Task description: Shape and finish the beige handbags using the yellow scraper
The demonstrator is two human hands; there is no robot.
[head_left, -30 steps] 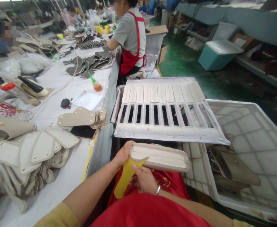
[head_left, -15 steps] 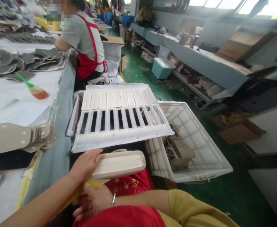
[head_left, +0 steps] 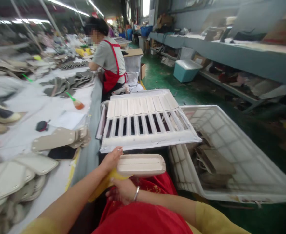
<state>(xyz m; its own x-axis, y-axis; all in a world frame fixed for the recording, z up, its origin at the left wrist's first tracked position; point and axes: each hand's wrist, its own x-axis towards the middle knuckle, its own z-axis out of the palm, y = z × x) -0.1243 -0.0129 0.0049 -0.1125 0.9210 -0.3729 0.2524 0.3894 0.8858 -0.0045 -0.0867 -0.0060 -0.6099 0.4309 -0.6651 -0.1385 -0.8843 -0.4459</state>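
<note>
My left hand [head_left: 111, 160] grips the left end of a cream oblong leather piece [head_left: 143, 164], held flat over my red apron. Below it, my right hand [head_left: 121, 191] holds a yellow flat tool [head_left: 103, 184], whose tip lies under the cream piece. A metal band shows on my right wrist. Just beyond the piece lies a white slotted rack [head_left: 145, 126] with several cream strips laid across its far half.
A white plastic crate [head_left: 230, 152] with tan pieces inside stands to the right. The long worktable [head_left: 35, 130] on the left carries stacks of cream parts, grey pieces, paper and a glue bottle. A co-worker in a red apron [head_left: 108, 65] sits further along. The floor is green.
The view has swung right and then partly back left. My hands keep the cream piece and the yellow tool; the tool has slipped from beside the piece to beneath it.
</note>
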